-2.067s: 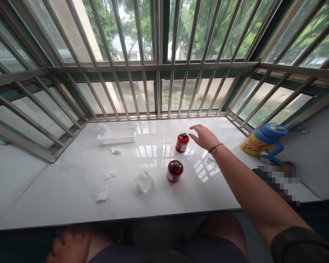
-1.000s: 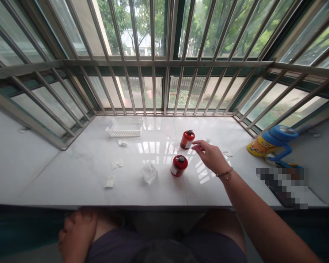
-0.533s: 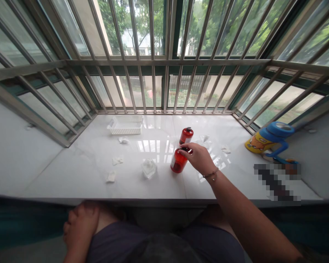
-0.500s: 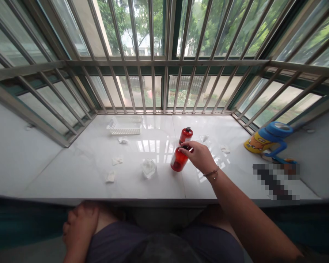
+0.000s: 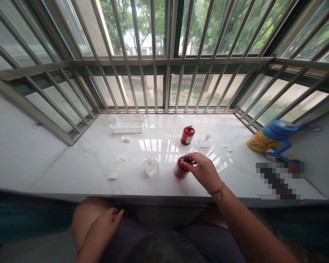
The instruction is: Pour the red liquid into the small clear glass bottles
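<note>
My right hand [image 5: 204,168] has its fingers closed around the dark top of a red bottle [image 5: 180,171], which stands on or just above the white counter [image 5: 79,175] near its front edge. A second red bottle [image 5: 187,136] with a black top and a pale label stands upright behind it, apart from my hand. Left of the held bottle sits a small clear square dish [image 5: 150,166] with crumpled white stuff in it. My left hand [image 5: 105,223] is above my lap, below the counter edge, thumb and fingers apart and holding nothing.
A white perforated basket [image 5: 127,125] stands at the back left. Crumpled white tissue pieces [image 5: 113,174] lie about the counter. Another clear dish [image 5: 205,140] sits right of the rear bottle. A blue and yellow handled flask [image 5: 271,137] stands far right. Metal bars [image 5: 167,62] enclose the back.
My right hand has brought the held bottle nearer the front edge, away from the rear bottle. My left hand has come off my knee and moved right, over my lap.
</note>
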### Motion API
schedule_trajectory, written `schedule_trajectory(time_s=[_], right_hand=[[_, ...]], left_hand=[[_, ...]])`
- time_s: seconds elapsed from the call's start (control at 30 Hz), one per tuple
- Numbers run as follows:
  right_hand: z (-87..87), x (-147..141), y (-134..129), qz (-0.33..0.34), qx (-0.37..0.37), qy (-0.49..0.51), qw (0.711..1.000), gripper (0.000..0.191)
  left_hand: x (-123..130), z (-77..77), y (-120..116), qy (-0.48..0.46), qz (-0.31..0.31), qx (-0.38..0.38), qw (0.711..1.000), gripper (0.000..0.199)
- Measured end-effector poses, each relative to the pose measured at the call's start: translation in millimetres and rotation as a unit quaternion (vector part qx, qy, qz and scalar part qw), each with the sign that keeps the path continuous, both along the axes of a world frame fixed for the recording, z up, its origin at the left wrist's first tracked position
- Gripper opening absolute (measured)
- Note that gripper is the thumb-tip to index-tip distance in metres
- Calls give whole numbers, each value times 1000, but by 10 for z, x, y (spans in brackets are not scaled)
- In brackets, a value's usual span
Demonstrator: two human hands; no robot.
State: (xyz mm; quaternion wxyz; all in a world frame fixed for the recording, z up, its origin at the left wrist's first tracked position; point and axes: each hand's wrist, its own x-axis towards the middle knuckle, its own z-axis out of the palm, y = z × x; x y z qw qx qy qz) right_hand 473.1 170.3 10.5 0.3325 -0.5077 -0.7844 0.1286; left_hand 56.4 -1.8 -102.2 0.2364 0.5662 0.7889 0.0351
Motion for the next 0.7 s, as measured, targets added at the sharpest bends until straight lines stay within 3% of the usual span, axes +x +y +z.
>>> schedule_trajectory(time_s=[0.07,0.1,0.13,0.2,0.27,0.43,0.57,0.7], right_hand=[[38,-62,-201,11,1,27,1000,12],[58,-106,-322,22,-4,42,999,13],[76,-158,-455,37,-11,59,997,14],[92,-277,-739,73,-33,95,992,14],[76,-394,-1008,109,-54,129,984,14],[-65,-551,-1381,111,-69,144,981,22],[-223,-558,-1435,57,-139,68,986,17],[-364,-566,-1465,25,-208,14,978,16]], left_hand=[[418,264,0,-167,-59,38,984,43],[634,387,4,-206,-71,87,972,41],[840,494,12,-221,-86,144,961,44],[1194,650,42,-213,-117,237,941,72],[1444,720,85,-214,-140,280,925,91],[1634,621,151,-207,-178,312,910,66],[1536,464,122,-89,-226,383,891,62],[1462,423,97,-4,-282,405,870,61]])
